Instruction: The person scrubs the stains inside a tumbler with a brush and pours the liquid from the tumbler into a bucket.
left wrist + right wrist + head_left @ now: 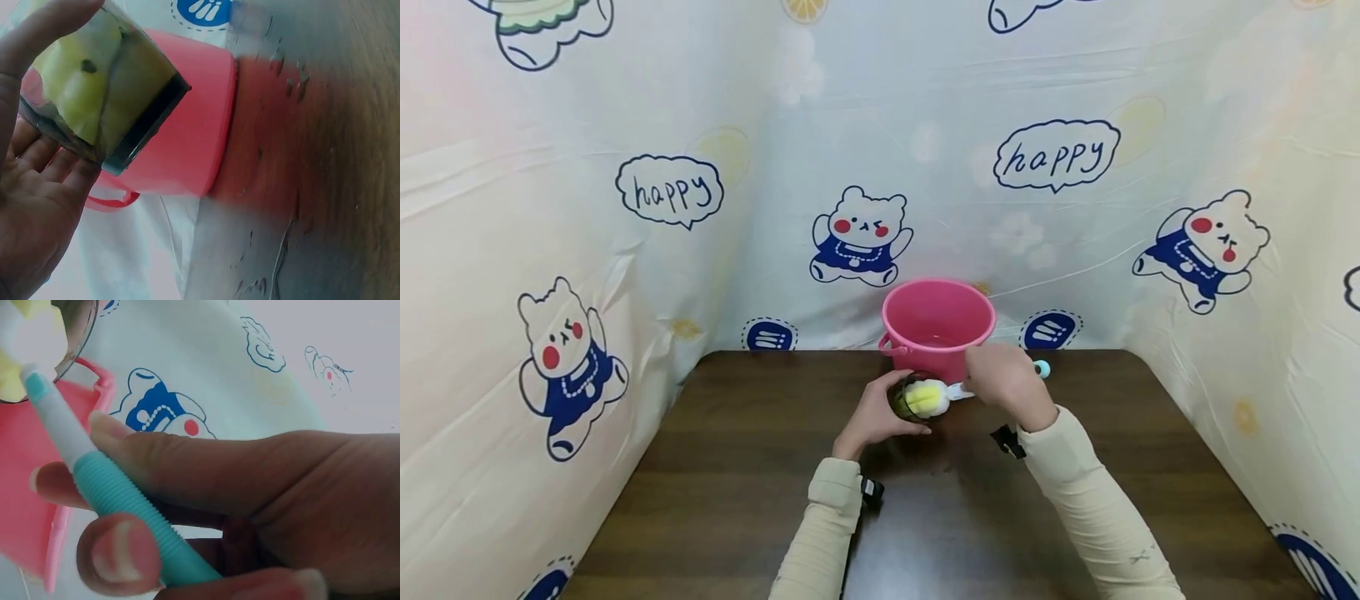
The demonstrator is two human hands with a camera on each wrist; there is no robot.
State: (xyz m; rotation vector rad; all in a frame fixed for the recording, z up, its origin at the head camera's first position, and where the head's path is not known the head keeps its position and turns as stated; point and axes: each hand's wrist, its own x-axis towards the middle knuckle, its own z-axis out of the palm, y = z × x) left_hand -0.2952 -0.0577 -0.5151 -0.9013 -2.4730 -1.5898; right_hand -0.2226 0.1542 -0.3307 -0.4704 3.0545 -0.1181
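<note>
My left hand [880, 410] grips a dark-tinted clear glass [140, 106], which lies tilted with its mouth to the right in the head view. Inside the glass is the yellow and white sponge head [928, 398] of a bottle brush, seen through the wall in the left wrist view. My right hand [1006, 382] holds the brush's ribbed turquoise handle [122, 490], thumb on one side and fingers curled round the other. Both hands are just in front of a pink bucket [917, 357]; its inside shows only in part.
The bucket stands at the back of the dark wooden table [737, 500], near a patterned cloth [760, 208] that hangs behind and at both sides. Water drops [300, 81] dot the tabletop near the bucket. Black straps with small devices sit on both wrists.
</note>
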